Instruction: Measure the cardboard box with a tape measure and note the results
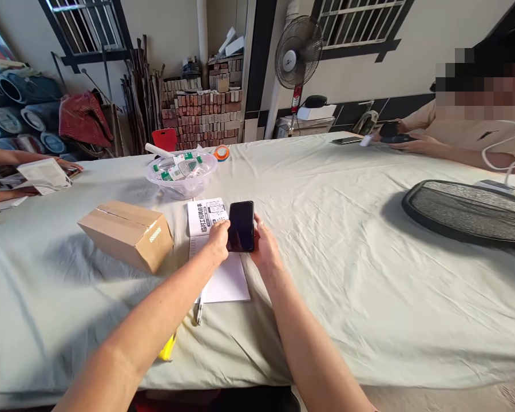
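Observation:
Between my two hands is a smartphone (241, 226) with a dark screen, held upright over the table. My left hand (218, 239) grips its left edge, thumb at the front. Along its right edge my right hand (265, 243) is closed, with some fingers hidden behind the phone. Beneath lie a white notebook (228, 283) and a printed sheet (206, 213) with black characters and a drawing. A pen (199, 309) rests at the notebook's lower left. To the left stands a closed cardboard box (126, 232).
A clear plastic basin (180, 186) holds several bottles, beside an orange tape roll (221, 153). A black mesh frame (467, 212) lies at right. One person at right holds a dark device (395, 137); another's hands at left hold a white box (45, 176). A yellow item (167, 348) lies near the front edge.

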Available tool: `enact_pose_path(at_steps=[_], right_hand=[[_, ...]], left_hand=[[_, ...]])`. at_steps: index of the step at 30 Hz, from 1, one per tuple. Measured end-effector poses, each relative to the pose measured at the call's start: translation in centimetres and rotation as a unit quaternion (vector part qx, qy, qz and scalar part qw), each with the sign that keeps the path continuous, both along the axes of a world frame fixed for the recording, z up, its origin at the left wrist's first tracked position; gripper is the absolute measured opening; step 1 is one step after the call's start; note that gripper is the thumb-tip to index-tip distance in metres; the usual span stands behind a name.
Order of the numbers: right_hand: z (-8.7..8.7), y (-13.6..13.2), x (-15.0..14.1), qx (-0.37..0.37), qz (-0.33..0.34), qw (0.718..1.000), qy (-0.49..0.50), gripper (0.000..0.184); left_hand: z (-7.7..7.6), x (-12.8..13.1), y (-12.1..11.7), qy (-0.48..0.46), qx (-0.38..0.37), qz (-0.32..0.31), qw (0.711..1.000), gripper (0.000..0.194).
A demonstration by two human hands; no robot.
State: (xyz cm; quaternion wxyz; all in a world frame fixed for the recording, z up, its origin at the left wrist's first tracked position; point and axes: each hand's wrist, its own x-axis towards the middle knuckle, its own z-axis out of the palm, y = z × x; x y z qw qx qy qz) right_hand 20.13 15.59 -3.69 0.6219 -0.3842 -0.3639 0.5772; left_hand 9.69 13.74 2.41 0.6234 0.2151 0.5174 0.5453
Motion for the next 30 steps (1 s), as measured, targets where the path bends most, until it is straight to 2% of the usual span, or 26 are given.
enact_pose_path(at_steps=[3, 5, 9, 18, 23, 30], right_hand=[[0.9, -0.3, 0.2, -0.047, 0.039, 0.992, 0.112, 0.046], [1.4, -0.5, 0.4, -0.101, 0.069, 0.976, 0.180, 0.039], [2.1, -0.7, 0.7, -0.160, 0.119, 0.945, 0.260, 0.038], [2.7, -1.2, 1.1, -0.108, 0.172, 0.928, 0.311, 0.031], [2.1, -1.0, 1.1, -0.083, 0.170, 0.929, 0.317, 0.029], [1.5, -0.5, 1.1, -0.081, 0.175, 0.927, 0.321, 0.032]], left_hand=[[0.1, 0.7, -0.3, -0.017, 0.004, 0.026, 1.000, 0.017], [0.2, 1.1, -0.6, -0.030, 0.015, 0.046, 0.998, 0.017], [0.6, 1.4, -1.1, -0.050, 0.042, 0.068, 0.996, 0.018], [1.7, 1.1, -1.9, -0.063, 0.078, 0.073, 0.992, 0.012], [2.4, 0.8, -2.1, -0.069, 0.080, 0.054, 0.993, 0.007], [2.8, 0.5, -2.1, -0.083, 0.053, 0.067, 0.993, 0.005]])
